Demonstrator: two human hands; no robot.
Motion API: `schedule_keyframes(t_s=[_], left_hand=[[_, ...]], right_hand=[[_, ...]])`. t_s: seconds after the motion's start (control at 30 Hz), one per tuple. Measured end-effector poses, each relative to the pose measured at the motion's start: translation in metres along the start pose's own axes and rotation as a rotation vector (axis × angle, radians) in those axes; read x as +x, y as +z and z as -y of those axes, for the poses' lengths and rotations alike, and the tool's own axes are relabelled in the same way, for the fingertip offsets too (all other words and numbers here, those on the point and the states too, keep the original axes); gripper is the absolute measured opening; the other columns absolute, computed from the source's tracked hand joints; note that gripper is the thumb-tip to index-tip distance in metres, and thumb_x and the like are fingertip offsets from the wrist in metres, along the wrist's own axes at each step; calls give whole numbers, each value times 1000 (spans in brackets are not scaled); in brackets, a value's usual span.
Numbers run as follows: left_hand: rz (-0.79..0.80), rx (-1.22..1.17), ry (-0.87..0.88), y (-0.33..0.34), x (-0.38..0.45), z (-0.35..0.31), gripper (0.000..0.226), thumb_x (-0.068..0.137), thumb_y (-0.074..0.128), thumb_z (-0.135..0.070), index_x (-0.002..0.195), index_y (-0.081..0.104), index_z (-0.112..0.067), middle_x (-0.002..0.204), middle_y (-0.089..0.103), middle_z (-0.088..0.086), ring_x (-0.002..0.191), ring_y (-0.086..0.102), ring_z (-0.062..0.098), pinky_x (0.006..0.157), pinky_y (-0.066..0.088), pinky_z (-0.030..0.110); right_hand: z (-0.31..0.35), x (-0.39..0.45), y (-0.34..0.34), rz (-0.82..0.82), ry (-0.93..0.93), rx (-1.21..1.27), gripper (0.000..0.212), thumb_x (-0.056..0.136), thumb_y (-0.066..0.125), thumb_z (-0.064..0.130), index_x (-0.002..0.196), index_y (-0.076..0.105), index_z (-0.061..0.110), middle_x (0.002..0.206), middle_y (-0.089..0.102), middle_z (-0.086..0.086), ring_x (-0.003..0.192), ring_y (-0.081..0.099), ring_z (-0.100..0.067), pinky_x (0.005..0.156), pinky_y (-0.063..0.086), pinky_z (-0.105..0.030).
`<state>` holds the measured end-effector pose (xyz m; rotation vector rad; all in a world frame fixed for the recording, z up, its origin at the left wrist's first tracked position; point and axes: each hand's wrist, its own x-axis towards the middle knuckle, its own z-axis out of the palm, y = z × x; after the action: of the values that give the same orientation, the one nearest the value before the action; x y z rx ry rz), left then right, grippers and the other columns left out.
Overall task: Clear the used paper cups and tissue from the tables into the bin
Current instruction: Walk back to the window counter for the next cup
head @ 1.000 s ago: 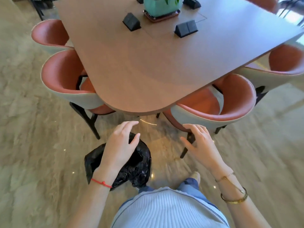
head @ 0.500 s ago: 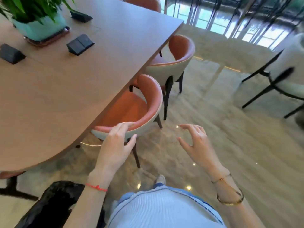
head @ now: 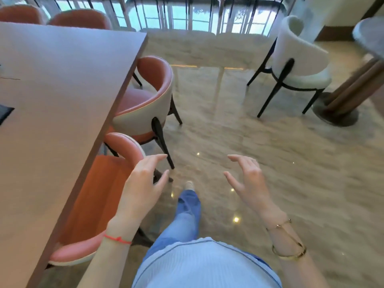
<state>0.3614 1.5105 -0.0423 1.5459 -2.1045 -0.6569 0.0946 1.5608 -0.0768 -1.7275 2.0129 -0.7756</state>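
Counter (head: pixel 52 96), brown and smooth, stands beside two orange chairs (head: pixel 145 96); right of it, left hand (head: pixel 141 188) and right hand (head: pixel 249 183) hover, fingers relaxed, holding nothing.

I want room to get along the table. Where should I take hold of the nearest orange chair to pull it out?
Probably its curved back rim, from behind: the seat is tucked under the table, and the left hand is closest.
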Motion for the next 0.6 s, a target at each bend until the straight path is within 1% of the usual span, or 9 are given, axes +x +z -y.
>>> schedule_keyframes(t_s=[0.1, 0.17, 0.23, 0.37, 0.47, 0.5, 0.6], left_hand=[[26, -10, 38, 10, 63, 3, 39, 88, 66, -23, 127, 58, -19, 122, 62, -4, 116, 56, 12, 98, 44, 26], [37, -23, 54, 14, 109, 5, 39, 89, 65, -23, 127, 57, -20, 123, 60, -5, 117, 54, 11, 101, 43, 28], [45, -35, 69, 15, 157, 4, 39, 89, 65, -21, 127, 58, -19, 122, 61, -5, 116, 55, 11, 101, 43, 28], [68, -38, 118, 17, 258, 0, 39, 89, 65, -22, 127, 57, -20, 119, 61, -5, 111, 57, 12, 95, 49, 32], [94, -14, 172, 19, 327, -6, 40, 88, 65, -22, 127, 58, -20, 122, 61, -6, 113, 56, 10, 95, 44, 24], [103, -8, 183, 21, 349, -9, 39, 88, 66, -21, 126, 58, -18, 122, 61, -5, 112, 57, 11, 95, 43, 23], [137, -7, 213, 27, 406, -18, 38, 88, 67, -19, 125, 59, -15, 120, 63, -2, 113, 58, 15, 95, 47, 29]], right_hand=[[-11, 47, 0, -19, 49, -3, 39, 83, 71, 22, 120, 60, 15, 114, 62, 1, 113, 51, -17, 95, 28, -11], [-17, 86, -2, -30, 66, -9, 39, 83, 71, 22, 120, 60, 16, 114, 62, 1, 114, 51, -16, 95, 27, -11], [-22, 129, -7, -43, 73, -19, 38, 84, 71, 23, 120, 60, 16, 115, 63, 1, 114, 51, -17, 96, 28, -12], [-32, 221, -20, -82, 92, -30, 39, 85, 69, 24, 121, 60, 16, 117, 62, 3, 117, 49, -15, 98, 30, -14], [-39, 280, -29, -127, 115, -27, 39, 85, 69, 23, 121, 59, 16, 117, 62, 2, 117, 49, -16, 99, 30, -16], [-44, 297, -32, -140, 123, -25, 38, 85, 70, 22, 121, 60, 15, 117, 62, 1, 117, 50, -17, 100, 31, -17], [-55, 339, -37, -156, 159, -26, 37, 85, 70, 22, 120, 60, 15, 116, 63, 1, 115, 51, -18, 100, 34, -22]])
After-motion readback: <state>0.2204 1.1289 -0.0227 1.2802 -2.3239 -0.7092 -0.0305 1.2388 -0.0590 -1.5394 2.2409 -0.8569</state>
